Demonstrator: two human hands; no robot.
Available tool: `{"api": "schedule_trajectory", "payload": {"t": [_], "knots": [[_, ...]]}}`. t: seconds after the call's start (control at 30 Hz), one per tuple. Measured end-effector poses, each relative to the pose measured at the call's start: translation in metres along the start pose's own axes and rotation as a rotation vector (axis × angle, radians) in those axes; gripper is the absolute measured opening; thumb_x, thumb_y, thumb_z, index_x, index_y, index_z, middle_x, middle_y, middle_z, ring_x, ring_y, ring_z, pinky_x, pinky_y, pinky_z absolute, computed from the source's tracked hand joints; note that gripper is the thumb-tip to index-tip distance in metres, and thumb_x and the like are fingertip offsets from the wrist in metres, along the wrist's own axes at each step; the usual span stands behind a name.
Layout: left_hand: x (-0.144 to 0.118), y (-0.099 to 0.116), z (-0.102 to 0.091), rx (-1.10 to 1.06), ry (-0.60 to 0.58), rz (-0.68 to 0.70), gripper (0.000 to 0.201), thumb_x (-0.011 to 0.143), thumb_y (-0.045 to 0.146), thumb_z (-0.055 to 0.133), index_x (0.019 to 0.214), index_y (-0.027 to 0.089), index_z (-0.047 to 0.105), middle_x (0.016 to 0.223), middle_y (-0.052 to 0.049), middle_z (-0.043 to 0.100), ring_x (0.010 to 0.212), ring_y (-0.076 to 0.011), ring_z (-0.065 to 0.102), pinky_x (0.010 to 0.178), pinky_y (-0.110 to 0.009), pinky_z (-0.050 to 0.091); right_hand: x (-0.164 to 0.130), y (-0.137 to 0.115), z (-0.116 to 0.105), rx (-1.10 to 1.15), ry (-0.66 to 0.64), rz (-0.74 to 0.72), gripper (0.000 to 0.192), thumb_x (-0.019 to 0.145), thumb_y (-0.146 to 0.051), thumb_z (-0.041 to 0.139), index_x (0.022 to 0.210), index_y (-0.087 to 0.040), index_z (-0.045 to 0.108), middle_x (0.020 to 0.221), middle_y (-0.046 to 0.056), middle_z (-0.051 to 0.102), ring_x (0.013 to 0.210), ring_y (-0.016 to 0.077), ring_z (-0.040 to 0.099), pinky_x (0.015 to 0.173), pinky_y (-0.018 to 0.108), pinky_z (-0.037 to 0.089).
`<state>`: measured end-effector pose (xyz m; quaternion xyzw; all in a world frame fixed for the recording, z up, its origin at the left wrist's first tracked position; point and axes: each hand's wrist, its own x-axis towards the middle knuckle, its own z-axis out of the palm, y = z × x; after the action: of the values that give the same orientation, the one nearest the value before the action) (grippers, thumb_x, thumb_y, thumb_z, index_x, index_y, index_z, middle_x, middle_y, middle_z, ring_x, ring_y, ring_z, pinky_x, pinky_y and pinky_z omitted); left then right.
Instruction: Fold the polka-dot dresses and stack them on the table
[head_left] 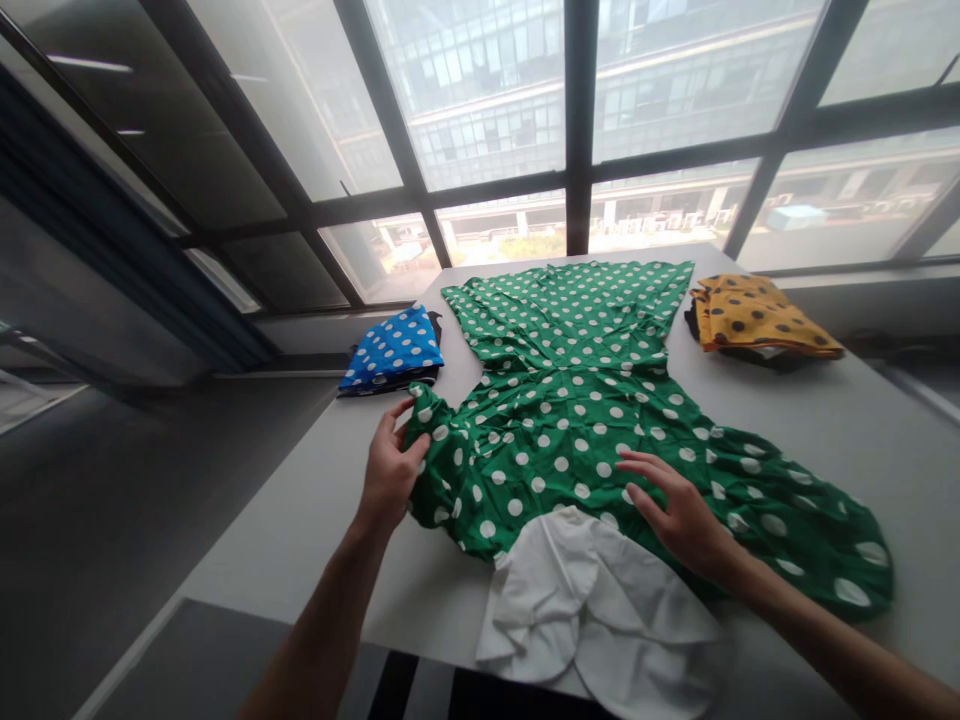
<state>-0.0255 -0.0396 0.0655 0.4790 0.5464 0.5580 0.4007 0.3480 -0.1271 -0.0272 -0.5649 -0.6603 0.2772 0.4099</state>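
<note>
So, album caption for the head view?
Left hand holding one sleeve of a green polka-dot dress spread across a white table.

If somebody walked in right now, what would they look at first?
Probably the big green dress with white dots, spread across the white table, its white collar nearest the person. The left hand grips one sleeve, while the right hand is open over the dress's upper part. Next might be the bright folded dotted cloths: blue on the far left, yellow on the far right.
</note>
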Motion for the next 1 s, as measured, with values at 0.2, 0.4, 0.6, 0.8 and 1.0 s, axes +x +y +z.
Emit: {"api": "schedule_trajectory", "payload": {"t": [0.2, 0.4, 0.6, 0.8, 1.0], "knots": [[-0.012, 0.052, 0.107, -0.016, -0.403, 0.238, 0.061, 0.084, 0.015, 0.069, 0.143, 0.019, 0.056, 0.113, -0.008, 0.075, 0.089, -0.0181, 0.073, 0.084, -0.030, 0.059, 0.021, -0.043, -0.007, 0.441, -0.147, 0.129, 0.050, 0.095, -0.060, 0.062, 0.129, -0.024, 0.071, 0.135, 0.013, 0.071, 0.122, 0.0324, 0.068, 0.099, 0.048, 0.060], [-0.050, 0.034, 0.221, 0.079, -0.830, 0.486, 0.075, 0.085, 0.004, 0.057, 0.157, 0.021, 0.043, 0.147, -0.013, 0.061, 0.133, -0.0270, 0.061, 0.116, -0.045, 0.047, 0.037, -0.046, -0.030, 0.760, -0.027, 0.323, 0.067, 0.094, -0.078, 0.048, 0.138, -0.030, 0.061, 0.133, 0.008, 0.071, 0.115, 0.0303, 0.072, 0.087, 0.044, 0.064], [-0.081, -0.026, 0.240, 0.228, -1.034, 0.535, 0.100, 0.079, 0.009, 0.069, 0.167, 0.019, 0.023, 0.174, -0.018, 0.019, 0.161, -0.0342, 0.015, 0.130, -0.054, 0.026, 0.036, -0.006, -0.042, 0.898, 0.146, 0.529, 0.044, 0.086, -0.065, 0.070, 0.108, -0.027, 0.068, 0.099, 0.004, 0.076, 0.087, 0.0240, 0.073, 0.068, 0.033, 0.062], [-0.070, -0.030, 0.174, 0.429, -0.889, 0.548, 0.058, 0.089, 0.014, 0.063, 0.146, 0.025, 0.054, 0.141, -0.012, 0.055, 0.133, -0.0279, 0.054, 0.113, -0.047, 0.048, 0.040, 0.017, -0.032, 0.879, 0.155, 0.719, 0.035, 0.075, -0.038, 0.086, 0.098, -0.023, 0.064, 0.086, 0.001, 0.075, 0.068, 0.0175, 0.068, 0.056, 0.027, 0.054], [-0.091, -0.042, 0.154, 0.834, -0.782, 0.659, 0.060, 0.086, 0.035, 0.076, 0.142, 0.024, 0.057, 0.122, -0.012, 0.057, 0.118, -0.0339, 0.054, 0.104, -0.052, 0.050, 0.059, 0.018, -0.014, 0.656, 0.327, 0.729, 0.022, 0.072, -0.026, 0.078, 0.087, -0.022, 0.063, 0.073, -0.001, 0.069, 0.064, 0.0176, 0.064, 0.053, 0.027, 0.052]]}}
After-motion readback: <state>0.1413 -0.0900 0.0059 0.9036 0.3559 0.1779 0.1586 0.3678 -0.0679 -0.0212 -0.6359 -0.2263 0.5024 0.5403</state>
